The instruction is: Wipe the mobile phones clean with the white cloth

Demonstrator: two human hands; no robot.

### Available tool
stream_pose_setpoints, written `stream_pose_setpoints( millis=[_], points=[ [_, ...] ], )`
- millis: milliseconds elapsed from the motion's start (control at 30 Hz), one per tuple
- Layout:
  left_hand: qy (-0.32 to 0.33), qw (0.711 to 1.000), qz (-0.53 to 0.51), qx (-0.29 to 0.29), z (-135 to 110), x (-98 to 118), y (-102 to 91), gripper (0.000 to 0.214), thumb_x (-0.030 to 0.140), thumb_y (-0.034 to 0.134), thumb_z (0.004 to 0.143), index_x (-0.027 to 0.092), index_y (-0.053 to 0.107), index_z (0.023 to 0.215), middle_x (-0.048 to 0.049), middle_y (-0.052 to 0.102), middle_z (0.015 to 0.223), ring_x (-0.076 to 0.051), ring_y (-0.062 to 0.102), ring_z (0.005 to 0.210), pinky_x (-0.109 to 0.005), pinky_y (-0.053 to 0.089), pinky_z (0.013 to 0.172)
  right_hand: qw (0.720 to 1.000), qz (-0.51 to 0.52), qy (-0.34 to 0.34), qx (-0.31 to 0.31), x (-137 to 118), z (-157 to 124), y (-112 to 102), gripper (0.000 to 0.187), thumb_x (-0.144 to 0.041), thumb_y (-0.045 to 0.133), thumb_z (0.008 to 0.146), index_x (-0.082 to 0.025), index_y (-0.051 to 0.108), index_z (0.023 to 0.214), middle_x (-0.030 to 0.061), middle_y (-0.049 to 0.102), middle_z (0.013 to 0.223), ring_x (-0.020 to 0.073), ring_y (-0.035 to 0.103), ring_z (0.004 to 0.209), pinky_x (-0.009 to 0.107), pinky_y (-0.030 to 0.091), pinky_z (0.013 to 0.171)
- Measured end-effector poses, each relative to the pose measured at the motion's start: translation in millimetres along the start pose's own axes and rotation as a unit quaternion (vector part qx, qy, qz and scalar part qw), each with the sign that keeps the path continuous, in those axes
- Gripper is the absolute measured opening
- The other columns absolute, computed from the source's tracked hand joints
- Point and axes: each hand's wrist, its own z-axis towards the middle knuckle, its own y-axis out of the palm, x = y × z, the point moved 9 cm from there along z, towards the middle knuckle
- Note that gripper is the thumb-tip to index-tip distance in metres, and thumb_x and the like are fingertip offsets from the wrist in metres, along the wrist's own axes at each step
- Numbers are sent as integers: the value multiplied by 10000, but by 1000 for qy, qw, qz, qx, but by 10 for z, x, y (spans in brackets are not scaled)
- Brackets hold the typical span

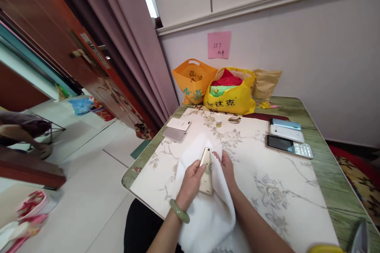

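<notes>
My left hand (191,182), with a green bangle at the wrist, is closed around a gold phone (207,170) held upright over a white towel (204,205). My right hand (227,168) presses a fold of that towel against the phone's right side, fingers closed on the cloth. The towel lies on the flowered white table cover (267,189) and drapes over the near table edge.
Two phones (178,129) lie at the table's left, three more (286,138) at the right. An orange bag (194,81), a yellow bag (230,95) and a brown pouch (267,83) stand at the back by the wall. A small bottle (218,120) stands mid-table. Another person's leg (23,134) shows far left.
</notes>
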Motion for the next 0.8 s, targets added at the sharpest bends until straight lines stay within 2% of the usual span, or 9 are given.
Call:
stream_pose_setpoints(
  millis=[100,233,333,400,467,533,633,700,800],
  points=[
    [32,997,-19,73,72,67,-12,285,468,619,810,188,566,791,13,561,720,-133,517,674,-230,418,635,998,17,19,-50,20,-31,126,394,-574,578,805,-185,606,862,20,645,748,194,565,719,291,459,661],
    [72,981,-19,179,167,187,-137,273,460,578,836,197,539,775,22,549,708,-129,503,675,-230,419,662,993,2,-6,-118,-44,-88,265,429,-578,567,819,-173,651,933,40,691,809,218,605,768,306,475,701],
    [81,976,-4,203,193,243,-191,290,467,569,838,199,519,739,33,520,671,-125,479,649,-227,406,644,991,-8,-20,-131,-71,-104,289,422,-575,563,829,-181,660,944,36,698,831,216,612,786,310,477,733],
    [70,985,11,159,199,250,-144,289,469,581,830,196,533,748,30,524,675,-128,479,649,-229,403,636,992,22,4,-126,-43,-86,270,443,-596,546,831,-176,655,920,39,690,807,210,607,750,309,477,704],
    [56,995,28,82,181,253,-52,288,474,599,817,193,559,764,22,544,693,-136,493,663,-232,404,630,990,71,47,-111,15,-50,225,474,-636,535,817,-174,637,858,35,668,741,201,591,676,305,469,639],
    [43,998,45,10,133,257,17,298,480,632,790,190,578,748,18,552,689,-141,498,661,-234,399,614,986,117,81,-83,68,-9,155,485,-665,545,792,-184,599,771,20,624,656,185,558,596,299,452,575],
    [14,996,58,-64,65,240,41,307,481,683,741,184,606,720,19,552,655,-139,498,620,-237,387,575,983,149,105,-22,132,33,22,478,-672,566,769,-206,518,671,-11,537,556,156,486,514,290,423,512],
    [-12,994,53,-100,45,203,29,312,484,686,741,177,627,745,12,567,652,-137,506,600,-236,382,555,986,137,100,-2,144,35,-20,470,-664,560,775,-211,501,668,-18,519,548,150,467,511,284,410,499],
    [-51,991,24,-117,68,129,-41,333,491,665,770,161,641,805,-8,614,689,-131,533,595,-230,389,553,997,59,39,-35,57,22,34,433,-620,570,791,-191,565,742,2,588,651,163,512,615,275,428,561]
  ],
)
